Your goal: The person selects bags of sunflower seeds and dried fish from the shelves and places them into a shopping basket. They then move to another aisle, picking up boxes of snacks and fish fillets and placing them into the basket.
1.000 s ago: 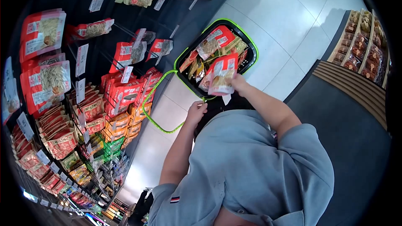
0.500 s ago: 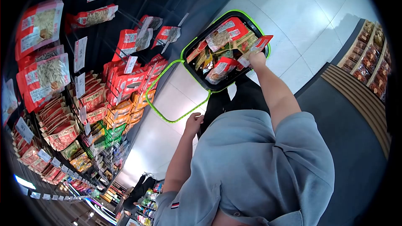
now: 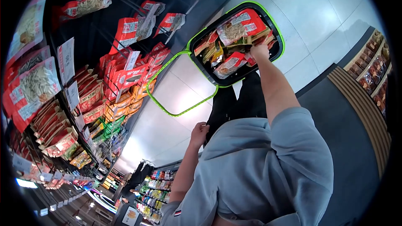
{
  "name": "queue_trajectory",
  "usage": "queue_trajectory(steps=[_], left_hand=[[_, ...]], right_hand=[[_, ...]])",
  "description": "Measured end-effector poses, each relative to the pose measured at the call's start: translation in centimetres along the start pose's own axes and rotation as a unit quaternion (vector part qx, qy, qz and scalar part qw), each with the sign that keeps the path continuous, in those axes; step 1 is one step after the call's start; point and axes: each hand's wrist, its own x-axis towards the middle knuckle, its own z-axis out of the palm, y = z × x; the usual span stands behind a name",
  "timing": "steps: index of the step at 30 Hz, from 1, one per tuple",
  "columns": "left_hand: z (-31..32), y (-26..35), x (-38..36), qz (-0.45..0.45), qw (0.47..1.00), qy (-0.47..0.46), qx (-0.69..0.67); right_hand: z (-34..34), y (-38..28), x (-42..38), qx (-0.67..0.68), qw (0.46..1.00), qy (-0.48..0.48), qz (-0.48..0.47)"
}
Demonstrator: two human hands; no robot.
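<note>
My right hand [image 3: 260,52] is down inside a black shopping basket [image 3: 277,54] with a bright green rim. Its fingers are closed on a red packet [image 3: 250,60], partly covered by the hand. Around it lie several bagged foods: a large red-and-clear bag [image 3: 231,32] of pale dried food on top, and a similar red-and-white bag [image 3: 229,66] at the near side. The basket's green handle [image 3: 176,116] is folded out to the left. My left hand [image 3: 200,133] hangs by my dark trousers [image 3: 228,100], fingers curled in, with nothing visible in it.
A dark rack [image 3: 138,37] on the left carries red bags [image 3: 130,77] on hooks, with price tags. A slatted wooden-edged counter [image 3: 356,109] stands to the right, beside shelves of packaged food [image 3: 368,67]. A person in dark clothes [image 3: 138,178] is farther back at lower left.
My right hand has moved down into the basket with the red packet, which earlier was held up at the rim. In view, the basket sits slightly farther right; my left hand stays low.
</note>
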Motion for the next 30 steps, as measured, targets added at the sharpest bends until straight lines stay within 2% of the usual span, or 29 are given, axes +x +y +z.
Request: queue_trajectory(steps=[3,6,7,8,9,10,11,12,14,15,16,18,20,22,23,24,26,27,28,30], left_hand=[[-0.6,0.1,-0.4,-0.018,0.999,-0.026,-0.036],[-1.2,-1.4,0.6,-0.036,0.994,-0.035,-0.097],[-1.4,-2.0,1.1,-0.039,0.990,-0.025,-0.133],[-1.6,-1.6,1.2,-0.042,0.990,-0.026,-0.134],[-1.9,-1.2,1.1,-0.043,0.989,-0.015,-0.138],[-2.0,-1.0,1.0,-0.046,0.989,-0.005,-0.140],[-2.0,-1.2,1.2,-0.043,0.990,0.002,-0.137],[-1.8,-1.4,1.0,-0.048,0.989,0.001,-0.138],[-1.3,-2.1,1.3,-0.057,0.986,-0.004,-0.156],[-1.0,-2.9,1.4,-0.054,0.986,-0.010,-0.158],[-0.9,-3.3,1.4,-0.048,0.989,-0.019,-0.136],[-0.6,-3.9,1.5,-0.057,0.989,-0.030,-0.137],[-0.5,-4.2,1.5,-0.067,0.990,-0.021,-0.126],[-0.2,-4.6,1.6,-0.080,0.990,-0.011,-0.117],[-0.2,-5.1,1.7,-0.076,0.988,-0.010,-0.131],[-0.4,-5.4,1.6,-0.072,0.987,-0.007,-0.146],[-0.7,-5.4,1.1,-0.066,0.988,0.005,-0.141],[-0.9,-5.3,1.0,-0.060,0.989,0.011,-0.133],[-1.3,-5.3,0.8,-0.056,0.989,0.016,-0.137],[-2.6,-5.9,0.1,-0.036,0.988,0.055,-0.141]], right_hand=[[1.2,-1.3,0.7,0.032,0.999,-0.003,0.024],[2.3,-1.7,1.6,0.003,0.999,-0.005,0.033],[3.8,-1.6,2.7,-0.043,0.996,0.072,0.035],[4.6,-1.7,3.9,-0.047,0.996,0.072,0.037],[5.1,-1.6,5.2,-0.150,0.985,0.032,-0.081],[5.7,-1.1,6.9,-0.250,0.948,-0.011,-0.195],[6.1,-2.0,8.7,-0.268,0.948,-0.117,-0.125],[6.6,-1.3,9.6,-0.272,0.947,-0.120,-0.122],[5.0,-3.1,7.5,-0.157,0.984,-0.090,-0.008],[12.3,2.0,18.1,-0.258,0.951,-0.037,-0.166],[12.3,1.9,18.0,-0.256,0.951,-0.036,-0.171],[12.2,2.8,16.5,-0.223,0.971,-0.042,-0.077],[11.6,2.0,16.6,-0.240,0.965,-0.064,-0.081],[7.7,-0.5,13.3,-0.198,0.952,-0.212,-0.098],[5.8,-1.7,11.1,-0.202,0.946,-0.240,-0.086],[4.4,-2.0,8.5,-0.205,0.943,-0.246,-0.090],[2.1,-2.0,3.8,0.006,0.986,-0.169,-0.015],[2.7,-0.9,4.0,0.062,0.989,-0.130,-0.029],[3.7,0.6,5.4,0.062,0.989,-0.132,-0.037],[6.1,3.8,8.6,0.258,0.940,-0.161,-0.157]])
